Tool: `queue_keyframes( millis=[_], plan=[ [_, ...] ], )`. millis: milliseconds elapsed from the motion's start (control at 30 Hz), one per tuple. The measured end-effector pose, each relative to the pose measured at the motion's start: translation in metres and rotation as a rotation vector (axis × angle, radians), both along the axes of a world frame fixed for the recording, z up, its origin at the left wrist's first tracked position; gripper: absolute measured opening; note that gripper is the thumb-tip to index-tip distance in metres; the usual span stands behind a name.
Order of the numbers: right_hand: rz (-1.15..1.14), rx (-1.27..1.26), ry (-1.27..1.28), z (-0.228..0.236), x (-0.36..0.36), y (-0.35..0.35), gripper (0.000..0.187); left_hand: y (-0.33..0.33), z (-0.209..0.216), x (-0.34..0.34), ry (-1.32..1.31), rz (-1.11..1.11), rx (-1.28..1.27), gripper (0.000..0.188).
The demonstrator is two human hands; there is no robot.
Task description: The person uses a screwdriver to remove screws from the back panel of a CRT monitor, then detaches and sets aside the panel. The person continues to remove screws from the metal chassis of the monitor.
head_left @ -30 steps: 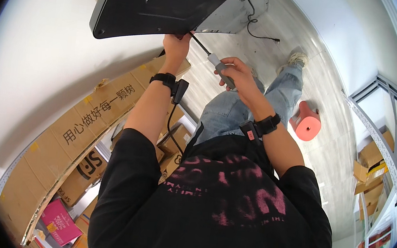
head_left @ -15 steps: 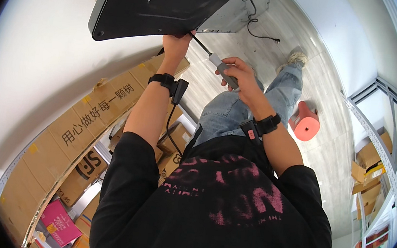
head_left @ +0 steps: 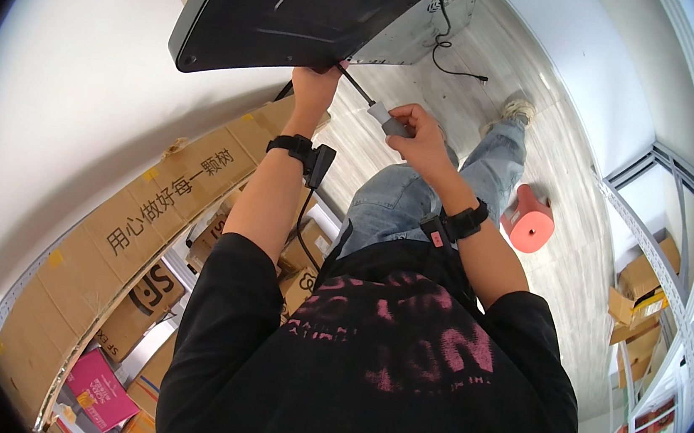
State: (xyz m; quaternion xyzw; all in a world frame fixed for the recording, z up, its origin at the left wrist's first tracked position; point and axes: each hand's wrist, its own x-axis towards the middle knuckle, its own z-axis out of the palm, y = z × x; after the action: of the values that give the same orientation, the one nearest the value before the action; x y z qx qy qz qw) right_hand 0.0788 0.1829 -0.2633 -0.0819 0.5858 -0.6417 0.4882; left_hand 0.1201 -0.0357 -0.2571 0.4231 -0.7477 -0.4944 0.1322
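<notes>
My right hand (head_left: 424, 144) is closed around the grey handle of a screwdriver (head_left: 381, 112), thumb and fingers pinching it. The dark shaft slants up and left to the lower edge of a large black panel (head_left: 287, 20); its tip is hidden there. Beside that tip, my left hand (head_left: 314, 90) reaches up to the same edge, its fingers mostly hidden by the panel. A perforated metal side (head_left: 394, 48) adjoins the panel at the right. A black cord (head_left: 441, 45) hangs near it, its plug end lying toward the floor.
Along the left runs a long cardboard piece (head_left: 98, 250) with boxes and a pink box (head_left: 102, 389) below. A red stool-like object (head_left: 530, 229) stands on the floor right of my legs. Metal shelving (head_left: 655, 266) holding cardboard boxes (head_left: 637, 310) lines the right.
My right hand has shifted its fingers on the screwdriver handle, with thumb and fingertips now closer together. The panel and my left hand appear slightly farther right in view.
</notes>
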Motion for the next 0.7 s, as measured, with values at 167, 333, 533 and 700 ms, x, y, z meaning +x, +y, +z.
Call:
queue_keyframes(
  millis=[167,333,533,700],
  plan=[
    [0.109,0.221,0.527,0.000,0.001,-0.005,0.049,-0.003,-0.004,0.004,-0.074,0.007,-0.051,0.020],
    [0.215,0.212,-0.193,0.032,-0.018,-0.008,0.047,-0.006,-0.010,0.007,-0.063,-0.006,-0.052,0.020],
    [0.205,0.121,-0.457,0.022,-0.030,-0.003,0.034,-0.009,-0.013,0.009,0.033,-0.024,-0.053,0.018],
    [0.184,0.141,-0.257,0.015,-0.016,-0.003,0.035,-0.006,-0.012,0.007,-0.033,-0.045,-0.134,0.018]
  ],
)
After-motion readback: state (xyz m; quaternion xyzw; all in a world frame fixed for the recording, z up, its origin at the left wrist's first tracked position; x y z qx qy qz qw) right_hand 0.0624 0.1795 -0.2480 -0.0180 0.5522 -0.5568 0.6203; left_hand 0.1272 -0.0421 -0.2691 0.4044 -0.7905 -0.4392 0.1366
